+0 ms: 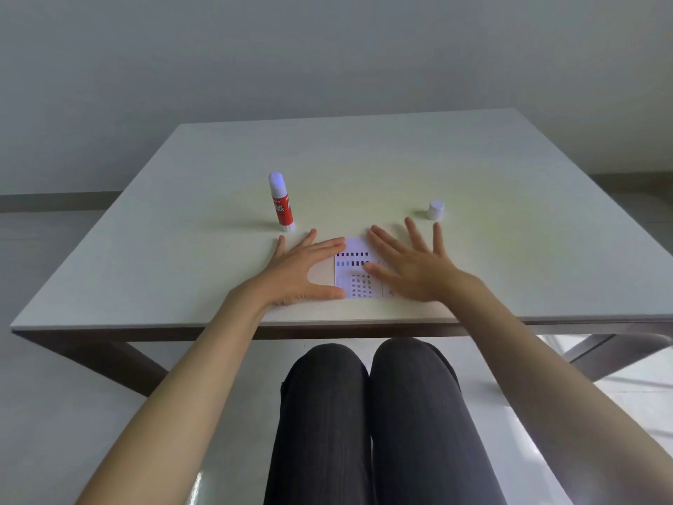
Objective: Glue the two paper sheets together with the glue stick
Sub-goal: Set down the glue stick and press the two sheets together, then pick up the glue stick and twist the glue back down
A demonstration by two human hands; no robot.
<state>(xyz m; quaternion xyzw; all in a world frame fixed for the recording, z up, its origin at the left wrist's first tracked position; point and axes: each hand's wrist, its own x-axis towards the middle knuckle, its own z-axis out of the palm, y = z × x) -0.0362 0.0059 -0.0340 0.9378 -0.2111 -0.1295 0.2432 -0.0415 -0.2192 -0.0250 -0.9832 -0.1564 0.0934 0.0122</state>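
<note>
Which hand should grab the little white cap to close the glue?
Right. The white cap stands just beyond the right hand fingertips. The left hand lies nearer the upright, uncapped glue stick, so it could hold that.

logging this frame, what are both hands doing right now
Left hand: open, flat, pressing on the paper sheets, holding nothing.
Right hand: open, fingers spread, pressing flat on the same sheets, holding nothing.

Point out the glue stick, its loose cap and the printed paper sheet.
glue stick [281, 205]: head view, on its red label.
cap [435, 210]: head view, on its white side wall.
printed paper sheet [356, 275]: head view, on the print between the hands.
</note>
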